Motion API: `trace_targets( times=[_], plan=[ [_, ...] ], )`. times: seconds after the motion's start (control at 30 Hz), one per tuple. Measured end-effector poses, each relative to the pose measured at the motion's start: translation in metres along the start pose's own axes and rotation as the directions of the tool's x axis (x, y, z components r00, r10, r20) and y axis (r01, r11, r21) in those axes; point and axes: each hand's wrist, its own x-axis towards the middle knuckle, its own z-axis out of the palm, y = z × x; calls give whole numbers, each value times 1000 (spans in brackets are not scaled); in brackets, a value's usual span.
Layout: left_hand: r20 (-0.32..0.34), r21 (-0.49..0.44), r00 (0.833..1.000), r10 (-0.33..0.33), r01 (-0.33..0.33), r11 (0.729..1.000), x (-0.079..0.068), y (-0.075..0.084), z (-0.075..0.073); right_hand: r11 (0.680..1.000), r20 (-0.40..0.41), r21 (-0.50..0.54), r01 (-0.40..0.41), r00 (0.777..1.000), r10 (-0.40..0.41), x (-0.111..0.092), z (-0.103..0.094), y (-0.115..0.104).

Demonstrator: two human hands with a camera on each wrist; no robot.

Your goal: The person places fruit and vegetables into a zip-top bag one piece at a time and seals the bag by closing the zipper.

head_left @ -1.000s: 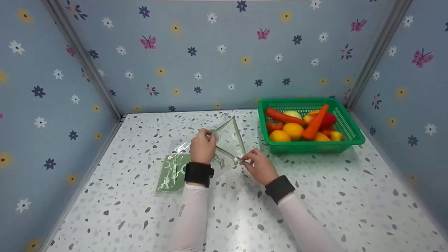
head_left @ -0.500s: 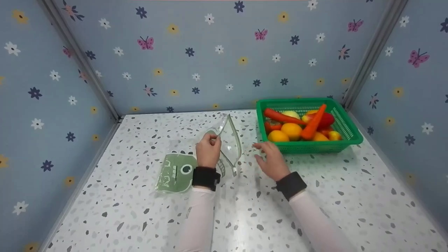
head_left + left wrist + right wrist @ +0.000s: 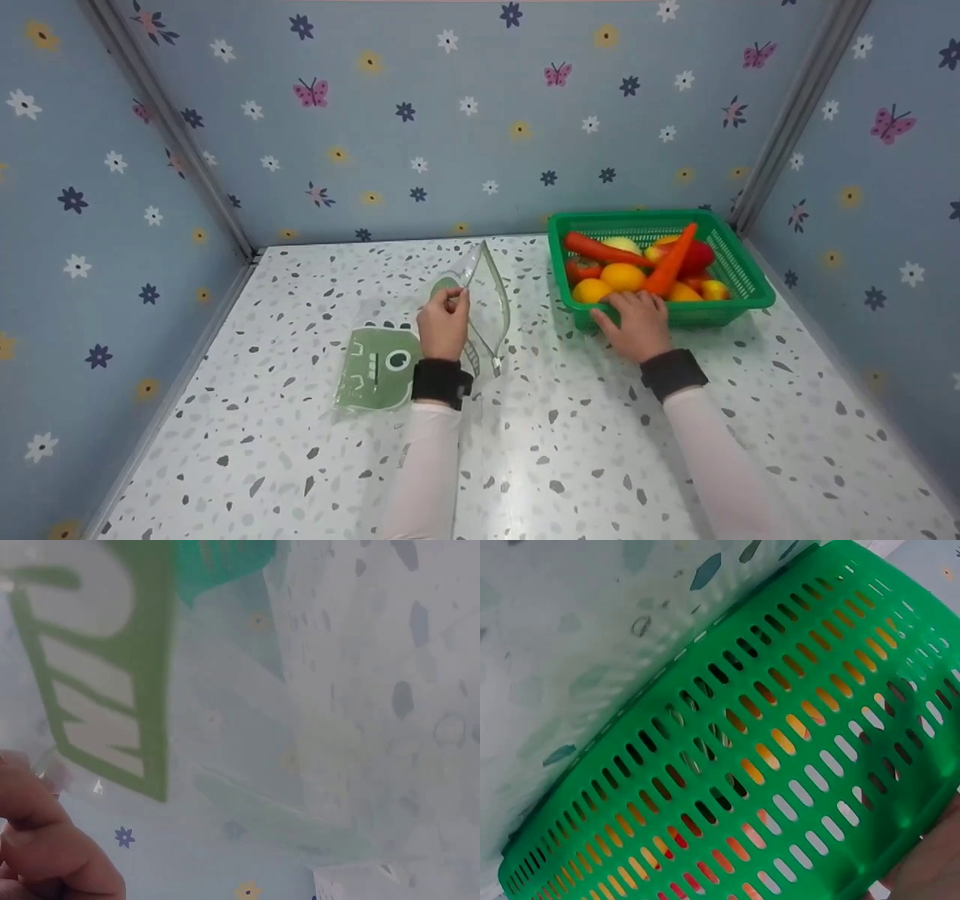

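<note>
My left hand (image 3: 444, 324) pinches the edge of a clear zip bag (image 3: 487, 304) between thumb and fingers. The bag's mouth gapes to the right, its pale green zip strip bowed outward. In the left wrist view its film fills most of the picture, with a green print (image 3: 154, 742) bearing white letters. Left of that hand, a green cartoon-face panel (image 3: 367, 386) in clear film lies flat, partly hidden by the wrist. My right hand (image 3: 637, 326) is at the front rim of a green basket (image 3: 757, 296), fingers reaching over it by a carrot (image 3: 670, 262); their tips are hidden.
Inside the basket are another carrot (image 3: 600, 246), orange round fruits (image 3: 622, 277), a persimmon (image 3: 583, 268) and a red-yellow mango (image 3: 697, 257). Flower-patterned walls (image 3: 450, 187) close off the back and both sides of the speckled table (image 3: 555, 450).
My right hand has let go of the bag's zip edge and moved right to the basket's front rim. My left hand keeps its pinch; the bag mouth has narrowed slightly.
</note>
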Motion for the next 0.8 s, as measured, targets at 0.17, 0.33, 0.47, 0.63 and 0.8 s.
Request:
trace_targets(
  times=[0.17, 0.33, 0.47, 0.63, 0.8],
  plan=[
    [-7, -36, 1000, -14, 14, 999, 0, -2, 1, 1000, -28, 12, 10, 1000, -9, 0, 4, -3],
    [-12, -40, 1000, 7, -8, 999, -1, -1, 2, 1000, -53, 22, 18, 998, -17, -3, 10, -15],
    [-11, -45, 1000, 9, -10, 999, -2, 1, 1, 999, -60, 11, 43, 997, -42, -6, 17, -31],
    [-17, -53, 1000, 15, -16, 998, -1, 4, -4, 998, -46, 8, 66, 997, -65, -10, 25, -54],
    [-31, -56, 999, 22, -24, 998, 1, 7, -12, 996, -22, 23, 86, 996, -85, -15, 32, -77]
  ],
)
